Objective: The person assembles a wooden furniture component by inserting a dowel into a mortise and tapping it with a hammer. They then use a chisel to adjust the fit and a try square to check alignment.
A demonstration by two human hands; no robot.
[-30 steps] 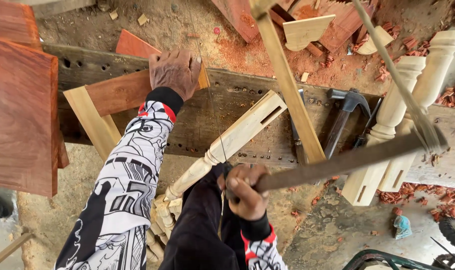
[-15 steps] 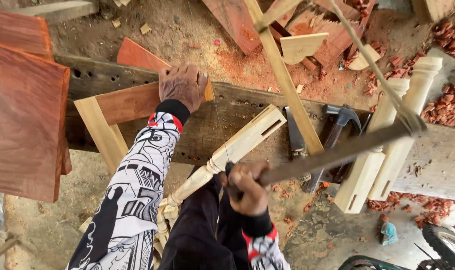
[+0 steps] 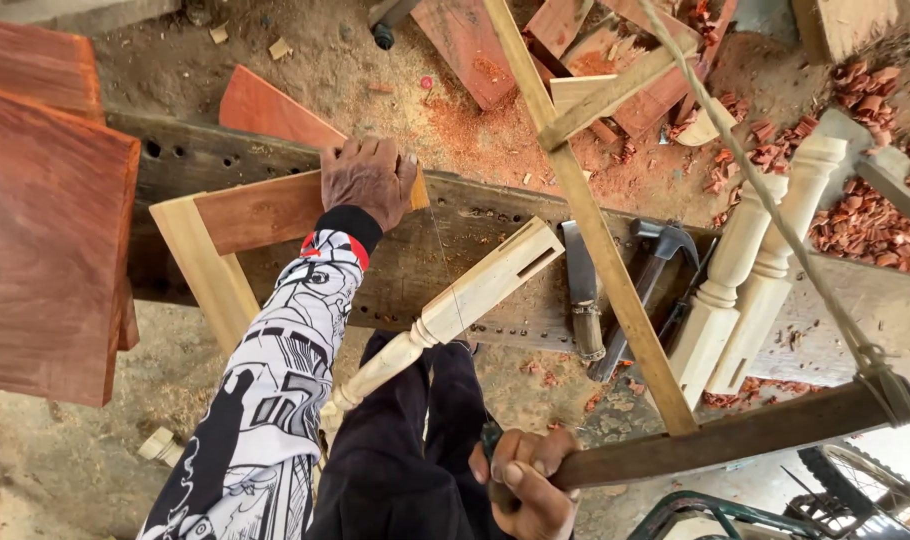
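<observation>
One camera only, worn on the person's head and looking steeply down, almost straight along the body. It sits close: the patterned sleeve point(image 3: 275, 400) and dark trousers point(image 3: 405, 470) fill the lower middle. The worn wooden surface point(image 3: 455, 260) crosses the frame from left to right, with sawdust-strewn ground point(image 3: 375, 90) beyond it at the top edge.

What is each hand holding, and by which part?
Right hand grips the frame saw by its lower bar end; left hand presses the reddish board.

Sawdust-strewn dirt floor point(image 3: 375, 90) beneath dark workbench point(image 3: 215, 160).
</observation>
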